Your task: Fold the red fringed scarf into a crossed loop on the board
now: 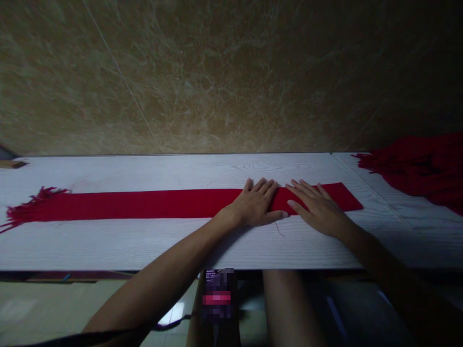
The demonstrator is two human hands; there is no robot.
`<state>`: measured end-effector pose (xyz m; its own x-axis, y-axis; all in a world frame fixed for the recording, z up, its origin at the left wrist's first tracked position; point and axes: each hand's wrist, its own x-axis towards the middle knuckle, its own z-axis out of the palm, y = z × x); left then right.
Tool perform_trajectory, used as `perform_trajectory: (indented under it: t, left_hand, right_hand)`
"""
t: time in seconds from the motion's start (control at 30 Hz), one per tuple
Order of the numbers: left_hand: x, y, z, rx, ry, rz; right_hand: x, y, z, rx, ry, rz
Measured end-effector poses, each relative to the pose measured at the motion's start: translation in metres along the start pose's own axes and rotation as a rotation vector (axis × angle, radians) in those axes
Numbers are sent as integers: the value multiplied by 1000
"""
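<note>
A long red scarf (155, 204), folded into a narrow strip, lies flat along the white wood-grain table (119, 248). Its fringe (39, 205) spreads at the left end, while the right end is a straight folded edge. My left hand (256, 203) rests flat on the scarf right of its middle, fingers stretched out. Close beside it, my right hand (316, 205) lies palm down nearer the folded end, its fingers also spread. A loose red thread (279, 230) sticks out below the scarf near my left thumb.
A heap of red fringed cloth (423, 168) sits at the table's right end. Behind the table rises a brown marbled wall (217, 77). A small wooden piece (12, 164) lies at the far left. Below the front edge, a phone with a blurred screen (217, 299) shows near my legs.
</note>
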<state>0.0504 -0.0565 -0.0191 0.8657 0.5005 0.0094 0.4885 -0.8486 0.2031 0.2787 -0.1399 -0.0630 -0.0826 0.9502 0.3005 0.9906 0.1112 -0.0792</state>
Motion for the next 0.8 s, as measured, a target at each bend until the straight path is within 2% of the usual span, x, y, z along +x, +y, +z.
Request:
perform_trajectory:
  t: [0.27,0.6,0.8]
  left_hand:
    - [-2,2,-2,66,6,12]
    - [-1,-1,1,35,13,23]
    - [-2,3,-3,30,-37,-3]
  right_hand:
    - [0,1,-1,-42,-3,-18]
    - [0,1,-1,-17,-8,-9]
    - [0,0,-1,-23,-15,2]
